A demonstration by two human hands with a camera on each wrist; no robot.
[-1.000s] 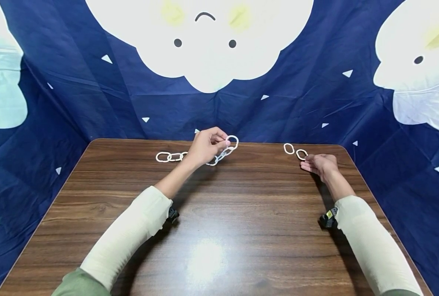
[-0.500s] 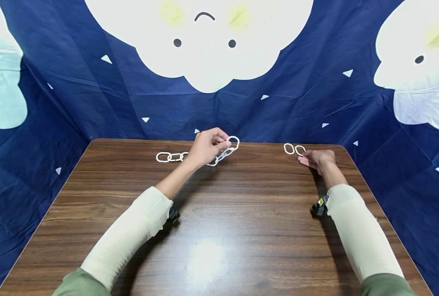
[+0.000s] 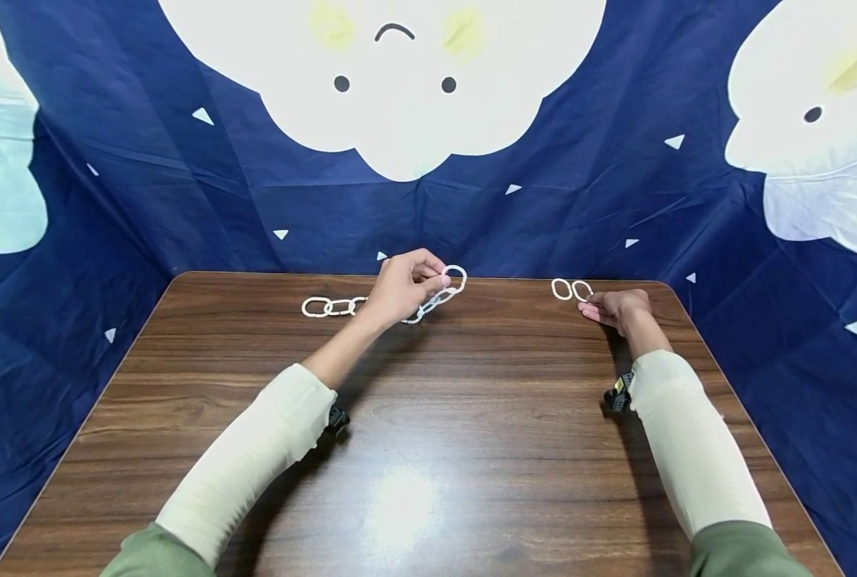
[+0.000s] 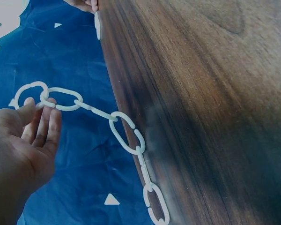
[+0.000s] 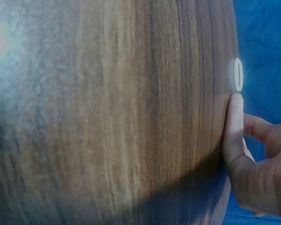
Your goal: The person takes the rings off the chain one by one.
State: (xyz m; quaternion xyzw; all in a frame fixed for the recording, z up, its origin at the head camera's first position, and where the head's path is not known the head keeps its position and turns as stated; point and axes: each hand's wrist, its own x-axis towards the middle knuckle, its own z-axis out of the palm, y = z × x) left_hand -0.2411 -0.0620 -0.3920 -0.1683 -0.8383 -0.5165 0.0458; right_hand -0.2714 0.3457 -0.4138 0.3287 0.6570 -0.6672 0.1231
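My left hand (image 3: 402, 288) pinches the end link of a white plastic chain (image 4: 100, 112) between thumb and fingers, lifting that end off the table. From there the chain slopes down to the left; its far links (image 3: 316, 299) lie along the table's back edge, and the forearm hides part of it in the head view. At the back right, my right hand (image 3: 621, 309) pinches a single white link (image 3: 582, 281) at its near right side. Just left of that link lies another loose white link (image 3: 554, 290). In the right wrist view the fingers largely hide the pinched link.
The brown wooden table (image 3: 471, 449) ends close behind both hands. A dark blue cloth (image 3: 543, 232) with white clouds and triangles hangs behind and at the sides. A small black camera (image 3: 619, 394) sits at the right wrist, with another camera (image 3: 337, 419) at the left.
My right hand has moved slightly left and away from me, bringing the pinched link closer to the loose one. The left hand and the chain stay almost still.
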